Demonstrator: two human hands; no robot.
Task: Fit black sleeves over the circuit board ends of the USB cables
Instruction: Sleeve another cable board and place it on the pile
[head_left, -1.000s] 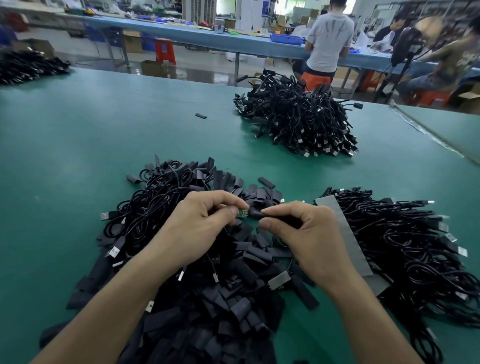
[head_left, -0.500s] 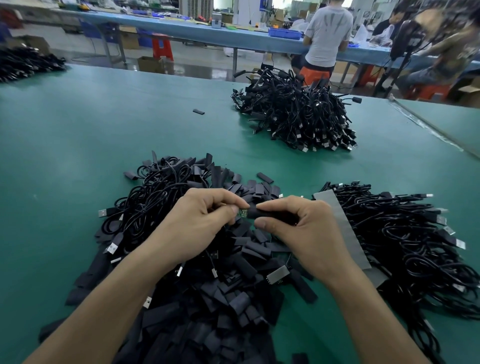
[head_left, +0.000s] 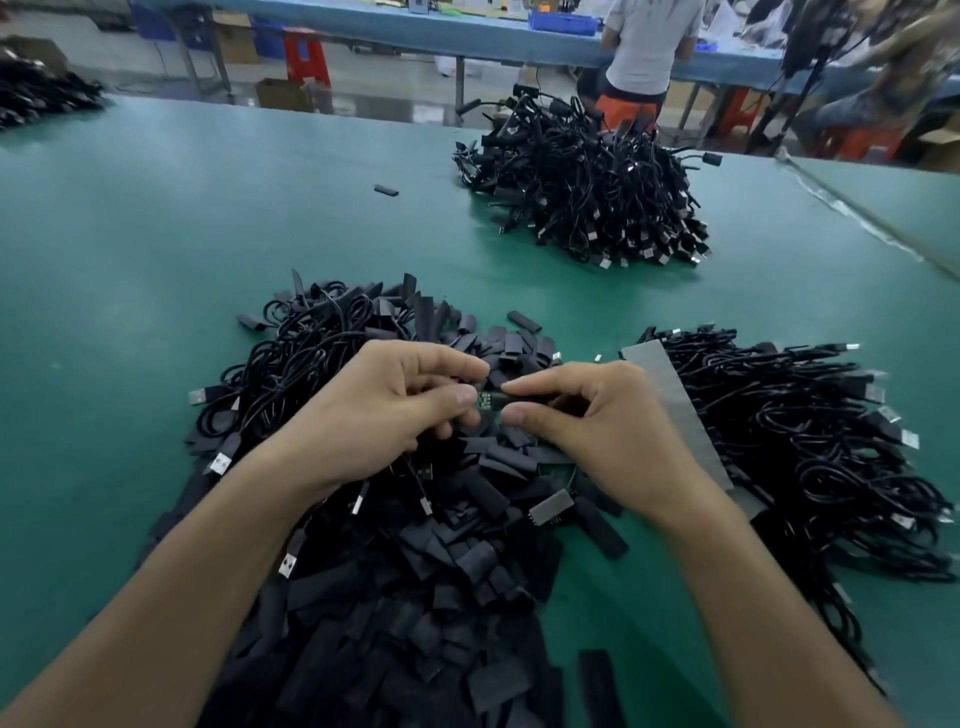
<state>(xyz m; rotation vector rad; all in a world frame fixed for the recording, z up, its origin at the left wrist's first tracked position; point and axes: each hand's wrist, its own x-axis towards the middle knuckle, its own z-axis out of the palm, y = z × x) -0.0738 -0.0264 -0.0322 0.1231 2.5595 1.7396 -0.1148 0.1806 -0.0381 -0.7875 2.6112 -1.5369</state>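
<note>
A small green circuit board (head_left: 485, 401), the end of one USB cable, sat between both thumbs above the middle of the green table (head_left: 156, 249), approx. level w/ a black sleeve (head_left: 530, 400) that met its tip, apparently lined up so the sleeve could slide on. The left hand (head_left: 384, 410) pinched the board end w/ thumb and forefinger; the right hand (head_left: 597, 431) pinched the sleeve likewise. Beneath lay a heap of loose sleeves (head_left: 415, 597), within easy reach. Tangled cables (head_left: 810, 441) waited at right beside a grey strip (head_left: 670, 395). A far pile (head_left: 587, 192), prob. finished work, lay well apart.
</note>
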